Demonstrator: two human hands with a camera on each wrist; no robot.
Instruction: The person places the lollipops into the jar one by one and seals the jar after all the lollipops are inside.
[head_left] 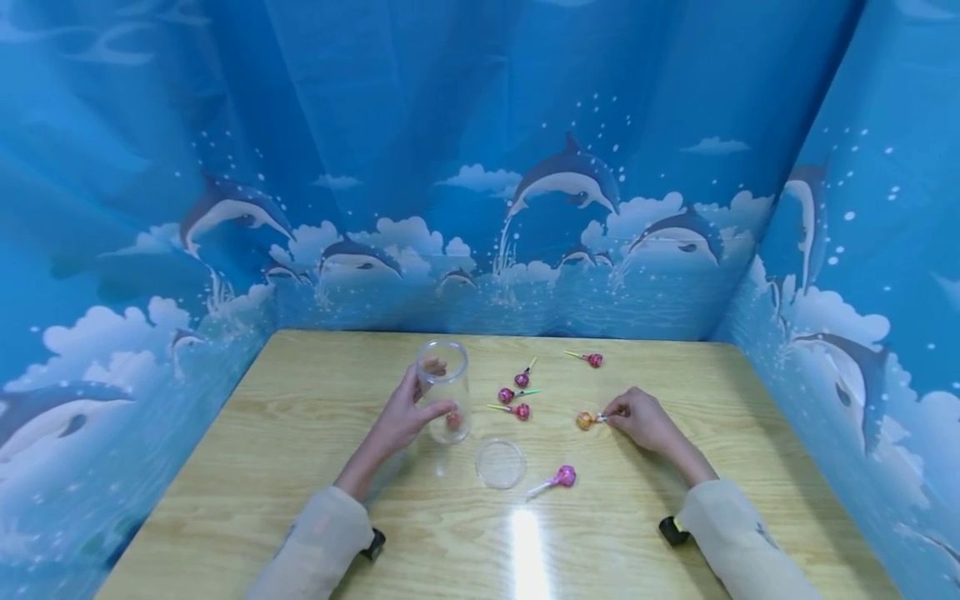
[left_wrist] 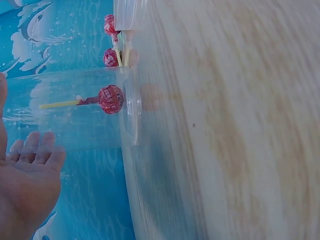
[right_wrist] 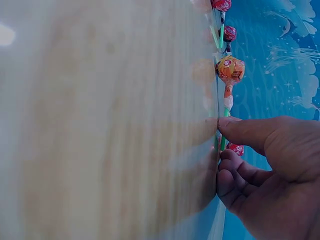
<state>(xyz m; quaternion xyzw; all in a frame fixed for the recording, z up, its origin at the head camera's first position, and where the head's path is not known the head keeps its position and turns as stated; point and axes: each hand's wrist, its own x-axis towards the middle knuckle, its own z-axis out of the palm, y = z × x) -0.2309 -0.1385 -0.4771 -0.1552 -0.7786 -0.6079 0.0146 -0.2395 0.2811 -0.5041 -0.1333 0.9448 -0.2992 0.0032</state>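
My left hand (head_left: 397, 421) holds an upright transparent jar (head_left: 444, 379), thumb in front and fingers behind it. Inside, a red lollipop (left_wrist: 110, 99) stands head down near the base, its yellow stick pointing up. To the right, my right hand (head_left: 645, 421) pinches the green stick of an orange lollipop (right_wrist: 230, 70) between thumb and fingers, close over the table. The orange head points left, toward the jar, in the head view. A round transparent lid (head_left: 500, 464) lies flat on the table just right of the jar.
Several red lollipops (head_left: 521, 412) lie between jar and right hand, one red lollipop (head_left: 595, 360) farther back. A pink lollipop (head_left: 566, 476) with a white stick lies nearer me, right of the lid. Blue dolphin-print curtains (head_left: 480, 283) border the wooden table (head_left: 315, 400) behind and at the sides.
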